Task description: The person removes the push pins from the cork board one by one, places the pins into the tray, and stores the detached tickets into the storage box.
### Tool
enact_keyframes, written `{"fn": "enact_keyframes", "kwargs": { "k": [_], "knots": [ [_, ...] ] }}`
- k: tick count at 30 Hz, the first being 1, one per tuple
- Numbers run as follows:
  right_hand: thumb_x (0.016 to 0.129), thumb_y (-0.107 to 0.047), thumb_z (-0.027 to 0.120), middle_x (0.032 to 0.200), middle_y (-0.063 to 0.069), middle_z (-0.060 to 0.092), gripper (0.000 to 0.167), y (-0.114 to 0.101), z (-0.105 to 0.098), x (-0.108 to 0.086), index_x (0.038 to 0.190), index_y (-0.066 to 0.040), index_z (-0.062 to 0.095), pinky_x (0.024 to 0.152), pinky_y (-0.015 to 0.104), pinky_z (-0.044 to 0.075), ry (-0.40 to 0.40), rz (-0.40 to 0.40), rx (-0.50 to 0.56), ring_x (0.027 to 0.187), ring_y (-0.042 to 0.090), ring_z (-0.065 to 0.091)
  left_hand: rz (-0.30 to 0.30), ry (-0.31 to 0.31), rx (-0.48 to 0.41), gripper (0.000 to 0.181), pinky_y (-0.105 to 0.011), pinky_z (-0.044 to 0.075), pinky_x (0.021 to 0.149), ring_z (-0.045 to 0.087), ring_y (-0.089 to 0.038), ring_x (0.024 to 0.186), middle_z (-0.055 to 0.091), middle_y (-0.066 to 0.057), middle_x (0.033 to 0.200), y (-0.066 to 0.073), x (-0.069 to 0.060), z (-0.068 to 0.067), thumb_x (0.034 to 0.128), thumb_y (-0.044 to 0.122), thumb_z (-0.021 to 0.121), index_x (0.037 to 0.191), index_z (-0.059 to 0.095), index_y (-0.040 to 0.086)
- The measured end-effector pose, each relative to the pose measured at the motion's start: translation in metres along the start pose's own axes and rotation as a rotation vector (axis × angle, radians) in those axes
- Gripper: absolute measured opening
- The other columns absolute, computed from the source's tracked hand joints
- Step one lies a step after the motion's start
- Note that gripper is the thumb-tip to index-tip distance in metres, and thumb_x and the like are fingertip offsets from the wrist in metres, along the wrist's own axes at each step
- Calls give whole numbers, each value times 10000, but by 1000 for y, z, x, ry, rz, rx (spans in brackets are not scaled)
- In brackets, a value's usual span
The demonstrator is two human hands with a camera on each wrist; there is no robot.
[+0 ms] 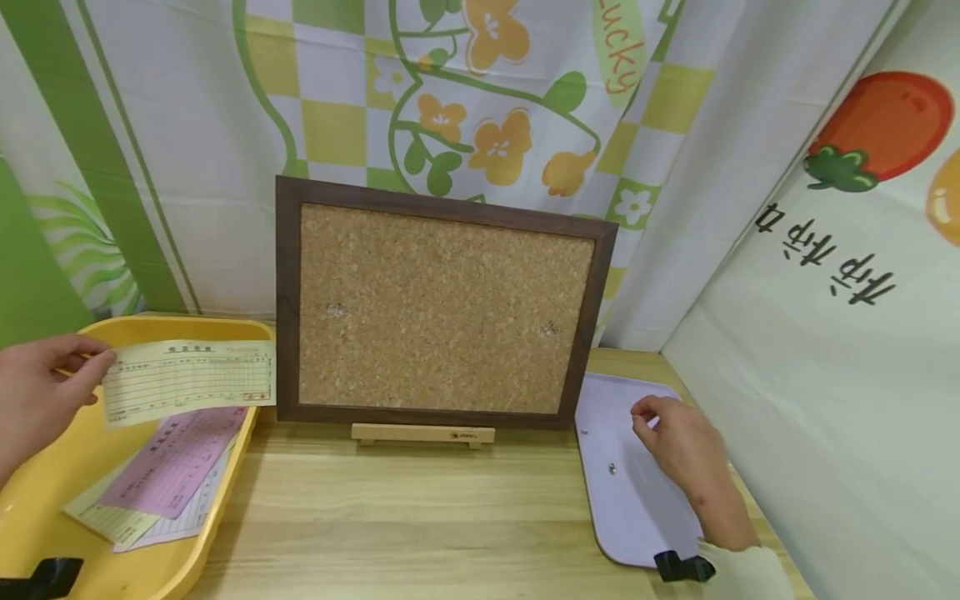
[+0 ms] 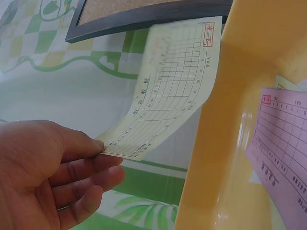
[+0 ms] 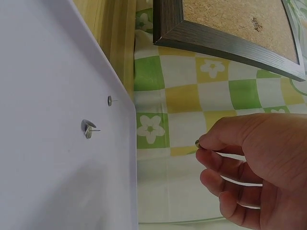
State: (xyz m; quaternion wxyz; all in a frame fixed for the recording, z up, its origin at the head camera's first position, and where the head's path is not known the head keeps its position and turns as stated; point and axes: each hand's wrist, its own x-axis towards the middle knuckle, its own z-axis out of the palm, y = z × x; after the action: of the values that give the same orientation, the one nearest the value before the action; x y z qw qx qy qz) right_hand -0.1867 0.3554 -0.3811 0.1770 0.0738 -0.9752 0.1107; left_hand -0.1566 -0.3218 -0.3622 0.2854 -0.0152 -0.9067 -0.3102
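Note:
My left hand pinches one end of a pale yellow receipt slip between thumb and finger. The slip stretches rightward above the yellow bin, its far end close to the corkboard's frame. Over the lavender tray, my right hand pinches a small metal thumbtack; the fingertips hide most of it. A few more thumbtacks lie on the tray. Between the hands stands the framed corkboard, with a small silvery patch toward either side of its cork.
A pink slip and other paper slips lie in the bin. The corkboard leans on a small wooden stand on the wooden table. Patterned curtains hang behind, and a printed white cloth rises at right.

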Motion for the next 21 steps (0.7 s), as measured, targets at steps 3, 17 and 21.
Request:
{"fn": "enact_keyframes", "kwargs": {
  "k": [3, 17, 21],
  "knots": [
    [901, -92, 714, 866, 37, 733, 65, 0, 1, 0, 943, -84, 763, 581, 404, 495, -2, -5, -3, 701, 211, 657, -6, 8, -52, 141, -105, 401, 438, 431, 112, 482, 576, -226, 679, -10, -1, -1, 973, -126, 544, 998, 572, -262],
    [896, -87, 720, 854, 37, 730, 55, 1, 1, 0, 933, -81, 762, 578, 399, 494, -12, -12, -14, 693, 207, 651, -38, 55, -245, 153, -131, 417, 408, 474, 67, 514, 523, 207, 673, -96, -9, 13, 990, -23, 534, 939, 663, -88],
    [895, -83, 720, 850, 39, 731, 54, 1, 1, 1, 928, -77, 763, 582, 402, 499, -8, -20, -8, 694, 210, 657, -71, 79, -204, 191, -176, 394, 368, 442, 59, 505, 493, 228, 644, -116, -14, 16, 994, -3, 530, 909, 691, 55]
  ]
}}
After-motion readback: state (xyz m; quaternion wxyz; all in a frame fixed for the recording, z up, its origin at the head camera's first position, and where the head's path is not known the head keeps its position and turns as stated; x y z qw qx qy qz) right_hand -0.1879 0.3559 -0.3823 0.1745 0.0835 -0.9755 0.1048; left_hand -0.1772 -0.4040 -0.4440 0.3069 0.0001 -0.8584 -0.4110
